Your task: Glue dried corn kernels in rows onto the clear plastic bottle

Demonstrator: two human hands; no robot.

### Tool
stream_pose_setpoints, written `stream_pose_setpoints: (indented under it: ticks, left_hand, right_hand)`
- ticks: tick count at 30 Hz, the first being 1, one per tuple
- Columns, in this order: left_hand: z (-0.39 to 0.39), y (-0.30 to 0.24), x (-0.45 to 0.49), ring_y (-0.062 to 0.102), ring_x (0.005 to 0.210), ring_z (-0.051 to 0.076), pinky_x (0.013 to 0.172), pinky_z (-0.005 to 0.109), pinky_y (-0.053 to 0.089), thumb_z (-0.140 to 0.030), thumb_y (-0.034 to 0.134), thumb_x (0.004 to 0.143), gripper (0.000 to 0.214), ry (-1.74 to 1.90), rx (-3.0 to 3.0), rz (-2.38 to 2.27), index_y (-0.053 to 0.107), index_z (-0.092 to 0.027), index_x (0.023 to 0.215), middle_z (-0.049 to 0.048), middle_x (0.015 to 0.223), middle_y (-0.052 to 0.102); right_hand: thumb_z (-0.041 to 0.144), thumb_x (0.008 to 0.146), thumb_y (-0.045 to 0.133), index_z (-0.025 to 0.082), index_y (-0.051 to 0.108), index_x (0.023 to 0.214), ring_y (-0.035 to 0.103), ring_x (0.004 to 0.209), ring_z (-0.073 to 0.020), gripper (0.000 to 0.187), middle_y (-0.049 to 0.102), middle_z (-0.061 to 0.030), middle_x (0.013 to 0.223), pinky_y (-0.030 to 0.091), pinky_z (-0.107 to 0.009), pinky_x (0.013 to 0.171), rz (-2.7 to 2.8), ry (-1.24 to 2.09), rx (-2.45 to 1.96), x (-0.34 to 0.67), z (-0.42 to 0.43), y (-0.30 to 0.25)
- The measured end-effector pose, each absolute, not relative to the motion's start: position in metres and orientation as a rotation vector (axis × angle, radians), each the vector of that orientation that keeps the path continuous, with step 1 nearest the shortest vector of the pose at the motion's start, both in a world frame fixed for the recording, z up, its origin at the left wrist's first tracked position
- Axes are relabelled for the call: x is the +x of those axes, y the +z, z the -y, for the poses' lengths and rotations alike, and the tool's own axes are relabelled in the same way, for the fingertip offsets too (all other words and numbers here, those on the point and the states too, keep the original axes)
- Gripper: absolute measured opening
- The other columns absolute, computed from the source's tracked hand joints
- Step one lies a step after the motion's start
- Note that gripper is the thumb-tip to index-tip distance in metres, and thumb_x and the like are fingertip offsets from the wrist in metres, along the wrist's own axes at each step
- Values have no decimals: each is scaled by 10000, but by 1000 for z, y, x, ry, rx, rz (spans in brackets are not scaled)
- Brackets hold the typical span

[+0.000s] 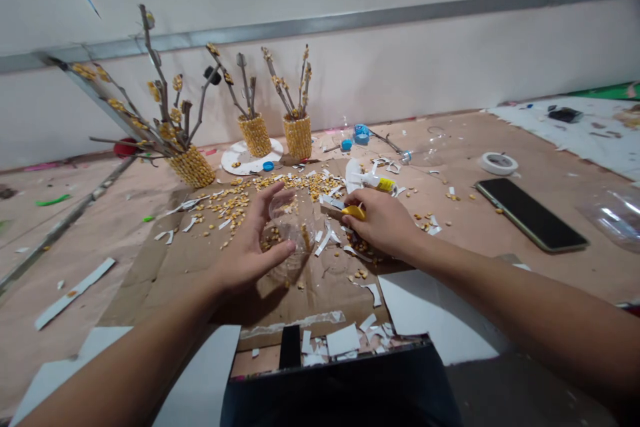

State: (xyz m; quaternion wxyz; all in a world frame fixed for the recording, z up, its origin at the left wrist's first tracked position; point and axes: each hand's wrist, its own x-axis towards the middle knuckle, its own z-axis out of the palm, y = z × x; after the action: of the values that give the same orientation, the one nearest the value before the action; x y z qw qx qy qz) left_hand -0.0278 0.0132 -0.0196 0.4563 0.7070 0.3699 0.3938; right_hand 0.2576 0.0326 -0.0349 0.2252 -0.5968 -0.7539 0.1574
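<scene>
My right hand [383,220] is closed around a yellow utility knife [354,212], its blade end pointing left over scattered white scraps. Fingers spread and curved, my left hand [253,240] is open beside a clear plastic cup-like piece [295,230]; whether it touches the plastic I cannot tell. Corn kernels [320,185] and white strips [325,240] lie across the cardboard sheet [155,274] beneath both hands. Just beyond my right hand lies a white glue bottle [377,182] with a yellow label.
Kernel-covered pots [297,137] holding twigs stand at the back, one on a white disc [233,159]. A leaning kernel-covered pot [193,167] is at left. To the right lie a phone [533,214], a tape roll [499,162] and a clear plastic bottle [425,150].
</scene>
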Motion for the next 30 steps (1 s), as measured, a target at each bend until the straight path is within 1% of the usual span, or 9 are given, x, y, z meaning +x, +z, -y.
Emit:
stream_pose_setpoints:
  ticks: [5, 9, 13, 15, 17, 19, 21, 25, 30]
  left_hand:
    - [-15, -16, -28, 477, 1552, 338, 1279, 522, 383, -313, 866, 866, 880, 1035, 1826, -855, 412, -387, 1616, 103, 1635, 546]
    - [-14, -14, -26, 550, 1497, 331, 1295, 543, 366, -291, 876, 863, 871, 1014, 1795, -957, 426, -334, 1607, 127, 1535, 641]
    - [-12, -12, -23, 646, 1381, 304, 1260, 493, 431, -288, 897, 833, 779, 1098, 1685, -1017, 533, -277, 1522, 125, 1407, 715]
    - [-11, -9, -21, 712, 1253, 289, 1182, 461, 511, -330, 901, 814, 673, 1192, 1563, -989, 617, -252, 1419, 110, 1300, 748]
    - [-9, -7, -18, 764, 1083, 276, 1038, 440, 601, -394, 910, 770, 611, 1255, 1393, -943, 666, -241, 1309, 81, 1155, 766]
    - [-6, -4, -15, 784, 936, 267, 880, 420, 648, -436, 911, 725, 601, 1260, 1215, -904, 665, -246, 1240, 47, 1026, 761]
    - [-2, 0, -12, 794, 855, 264, 798, 411, 658, -440, 914, 697, 619, 1228, 1082, -888, 640, -254, 1219, 30, 985, 761]
    - [4, 1, -8, 812, 819, 261, 793, 410, 663, -477, 927, 704, 675, 1195, 1001, -888, 612, -231, 1247, 75, 1129, 794]
    - [5, -7, -5, 799, 847, 251, 839, 389, 648, -733, 935, 672, 872, 1269, 1011, -828, 630, -204, 1294, 76, 1005, 799]
  right_hand:
    - [297, 932, 767, 222, 743, 1117, 724, 1049, -316, 201, 804, -105, 1166, 493, -396, 836, 2082, 433, -1650, 257, -32, -34]
    - [302, 915, 779, 225, 753, 1074, 715, 1014, -307, 179, 801, -94, 1114, 478, -385, 797, 2127, 413, -1663, 258, -33, -33]
    - [382, 960, 719, 220, 752, 1030, 710, 1028, -302, 180, 798, -102, 1100, 500, -397, 836, 2031, 293, -1633, 271, -44, -23]
    - [398, 976, 687, 206, 754, 1095, 702, 1110, -332, 235, 786, -136, 1188, 518, -432, 904, 1954, 168, -1706, 281, -52, -18]
    - [414, 986, 658, 176, 739, 1228, 661, 1238, -386, 349, 744, -189, 1314, 511, -485, 992, 1959, 51, -1815, 289, -60, -16]
    - [429, 1011, 610, 135, 702, 1327, 616, 1318, -428, 442, 698, -238, 1391, 496, -523, 1035, 2010, -12, -1948, 293, -67, -18]
    - [430, 1037, 560, 108, 687, 1337, 603, 1333, -448, 458, 681, -270, 1401, 494, -532, 1023, 2065, -8, -2074, 295, -70, -22]
    - [368, 1061, 514, 124, 710, 1238, 629, 1292, -424, 360, 703, -270, 1352, 491, -492, 973, 2136, 60, -2179, 294, -74, -29]
    - [323, 1048, 533, 124, 695, 1241, 664, 1218, -404, 321, 746, -249, 1267, 474, -476, 962, 2093, 87, -2174, 294, -76, -25]
